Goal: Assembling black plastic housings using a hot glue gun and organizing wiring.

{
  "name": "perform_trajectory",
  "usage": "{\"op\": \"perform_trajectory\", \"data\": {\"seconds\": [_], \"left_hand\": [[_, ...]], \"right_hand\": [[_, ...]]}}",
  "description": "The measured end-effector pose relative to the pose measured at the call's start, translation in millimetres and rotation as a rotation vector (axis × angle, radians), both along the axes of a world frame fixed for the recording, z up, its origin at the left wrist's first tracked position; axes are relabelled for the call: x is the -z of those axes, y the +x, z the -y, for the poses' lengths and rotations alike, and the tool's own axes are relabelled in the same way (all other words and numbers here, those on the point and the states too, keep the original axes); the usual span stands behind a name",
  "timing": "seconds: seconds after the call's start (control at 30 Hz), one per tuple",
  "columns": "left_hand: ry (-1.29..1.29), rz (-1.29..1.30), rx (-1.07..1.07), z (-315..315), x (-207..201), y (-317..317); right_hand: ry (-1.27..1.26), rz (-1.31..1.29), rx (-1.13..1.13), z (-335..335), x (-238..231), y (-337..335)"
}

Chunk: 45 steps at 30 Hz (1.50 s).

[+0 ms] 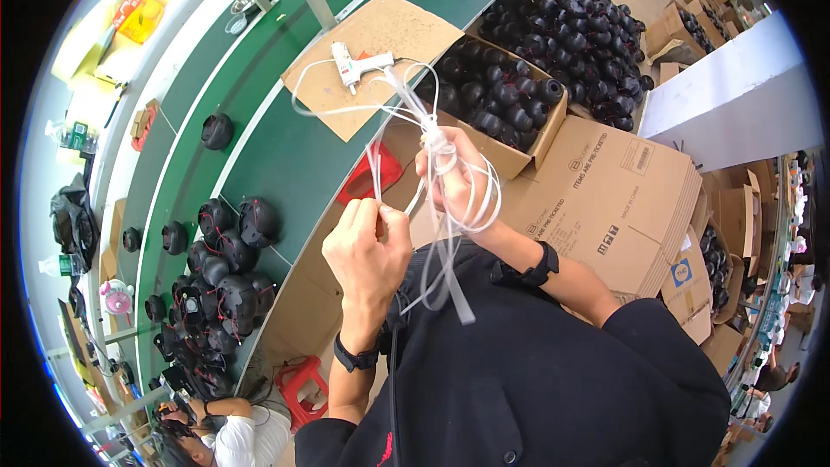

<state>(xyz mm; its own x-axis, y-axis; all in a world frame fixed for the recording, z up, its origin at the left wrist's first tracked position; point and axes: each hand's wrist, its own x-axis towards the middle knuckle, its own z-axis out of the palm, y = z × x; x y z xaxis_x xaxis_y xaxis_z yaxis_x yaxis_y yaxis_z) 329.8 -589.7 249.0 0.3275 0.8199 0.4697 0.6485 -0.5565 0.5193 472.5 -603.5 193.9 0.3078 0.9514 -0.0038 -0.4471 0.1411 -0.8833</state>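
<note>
A tangled bundle of translucent white cord hangs in loops in front of my dark jacket. My right hand is closed around its gathered middle, with loops over the fingers and loose ends dangling below. Lower and to the left, my left hand makes a fist on a strand that rises from its top. Beyond the hands, a white glue gun lies on a brown cardboard sheet on the green bench. Some of the cord's loops reach across the sheet beside the gun.
Black rounded parts are piled on the green conveyor at left. A carton of similar parts stands at right, near flattened cardboard boxes. A white pillar rises beyond. Another person works at the lower left, near a red stool.
</note>
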Motion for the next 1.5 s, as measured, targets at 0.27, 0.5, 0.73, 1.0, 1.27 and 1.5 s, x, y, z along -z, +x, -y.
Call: {"op": "perform_trajectory", "data": {"seconds": [0.27, 0.5, 0.73, 1.0, 1.27, 1.5], "left_hand": [[-0.091, -0.029, 0.016, 2.5, 12.5, -9.9], [-0.210, -0.026, -0.004, 9.3, 9.3, -8.5], [-0.163, 0.012, -0.044, 10.0, 4.4, -7.0], [-0.132, 0.037, -0.083, 2.2, 18.8, -9.9], [-0.096, 0.012, -0.121, -1.2, 23.5, -5.3], [-0.111, -0.156, -0.119, 2.9, 19.4, -6.8]], "right_hand": [[0.184, 0.670, 0.303, 3.5, 2.0, 4.8], [0.123, 0.446, 0.265, 5.7, -2.0, -2.8], [0.062, 0.309, 0.241, 3.1, -6.4, -4.2], [0.022, 0.065, 0.193, 1.4, -9.1, -5.1], [0.073, -0.377, 0.017, -2.2, 4.8, 0.2], [-0.002, 0.201, 0.172, 5.5, -10.5, -2.4]]}}
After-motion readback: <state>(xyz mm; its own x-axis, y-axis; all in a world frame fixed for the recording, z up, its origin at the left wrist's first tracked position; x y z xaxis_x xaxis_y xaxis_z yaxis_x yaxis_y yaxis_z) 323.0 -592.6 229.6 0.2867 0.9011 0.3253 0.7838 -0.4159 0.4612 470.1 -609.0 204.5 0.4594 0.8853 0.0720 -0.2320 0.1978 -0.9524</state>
